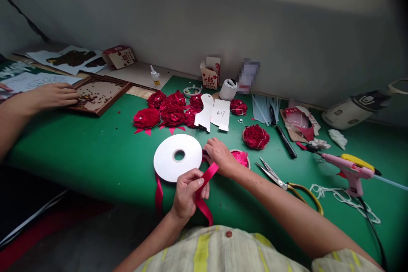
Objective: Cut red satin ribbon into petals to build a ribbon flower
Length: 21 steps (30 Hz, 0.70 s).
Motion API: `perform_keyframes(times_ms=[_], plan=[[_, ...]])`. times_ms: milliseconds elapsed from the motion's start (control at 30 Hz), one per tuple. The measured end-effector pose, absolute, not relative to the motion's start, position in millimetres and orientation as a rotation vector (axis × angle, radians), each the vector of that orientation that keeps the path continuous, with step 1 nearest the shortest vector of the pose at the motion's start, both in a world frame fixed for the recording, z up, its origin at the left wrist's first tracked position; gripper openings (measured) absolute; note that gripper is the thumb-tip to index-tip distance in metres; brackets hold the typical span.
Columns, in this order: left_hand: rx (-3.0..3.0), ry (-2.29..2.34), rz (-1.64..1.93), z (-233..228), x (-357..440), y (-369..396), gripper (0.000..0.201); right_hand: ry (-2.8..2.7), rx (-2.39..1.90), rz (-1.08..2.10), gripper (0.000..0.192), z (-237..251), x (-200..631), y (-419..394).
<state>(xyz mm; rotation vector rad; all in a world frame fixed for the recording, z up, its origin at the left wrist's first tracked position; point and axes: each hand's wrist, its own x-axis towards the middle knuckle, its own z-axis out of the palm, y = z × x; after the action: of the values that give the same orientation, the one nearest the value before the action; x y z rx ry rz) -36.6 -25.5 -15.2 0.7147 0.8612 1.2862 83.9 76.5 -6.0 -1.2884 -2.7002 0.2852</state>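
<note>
I saw the left hand (187,193) pinching the red ribbon (208,175), the right hand (219,156) apparently gripping it too; a hard tug risked dragging the spool (177,157) off the table (95,153).

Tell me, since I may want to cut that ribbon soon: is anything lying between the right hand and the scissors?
Nothing visible lies between them. The right hand pinches the ribbon beside the spool; the scissors lie on bare green table just to its right. Only a small dish of red material sits behind the wrist.

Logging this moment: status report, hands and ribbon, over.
Left hand pinching red ribbon. Right hand holding ribbon by the spool. Scissors lie right, clear.
</note>
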Motion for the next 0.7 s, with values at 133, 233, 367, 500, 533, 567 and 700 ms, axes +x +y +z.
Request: perform_keyframes(times_ms=[133, 233, 367, 500, 533, 567, 700], plan=[[0.71, 0.864, 1.293, -14.1, -36.4, -23.9, 0.016, -2.689, -1.267, 0.271, 0.016, -10.8, 76.9, 74.9], [0.723, 0.888, 1.254, -13.2, -36.5, -23.3, 0.018, -2.648, -1.275, 0.262, 0.013, -2.0, 91.8, 74.3], [0.775, 0.918, 1.182, -12.1, -33.6, -22.8, 0.017, -2.514, -1.397, 0.268, 0.017, 15.0, 141.0, 68.1], [0.872, 0.996, 1.101, -10.5, -27.0, -19.0, 0.015, -2.418, -1.511, 0.32, 0.013, 13.2, 183.0, 52.5], [0.897, 1.017, 1.074, -9.8, -25.4, -17.5, 0.016, -2.402, -1.526, 0.332, 0.013, 9.8, 188.0, 48.6], [0.92, 1.035, 1.045, -9.0, -24.0, -15.8, 0.018, -2.383, -1.538, 0.341, 0.012, 6.0, 191.1, 45.2], [0.978, 1.084, 0.946, -3.8, -18.2, -9.2, 0.021, -2.271, -1.571, 0.34, 0.014, -3.3, 195.6, 37.5]])
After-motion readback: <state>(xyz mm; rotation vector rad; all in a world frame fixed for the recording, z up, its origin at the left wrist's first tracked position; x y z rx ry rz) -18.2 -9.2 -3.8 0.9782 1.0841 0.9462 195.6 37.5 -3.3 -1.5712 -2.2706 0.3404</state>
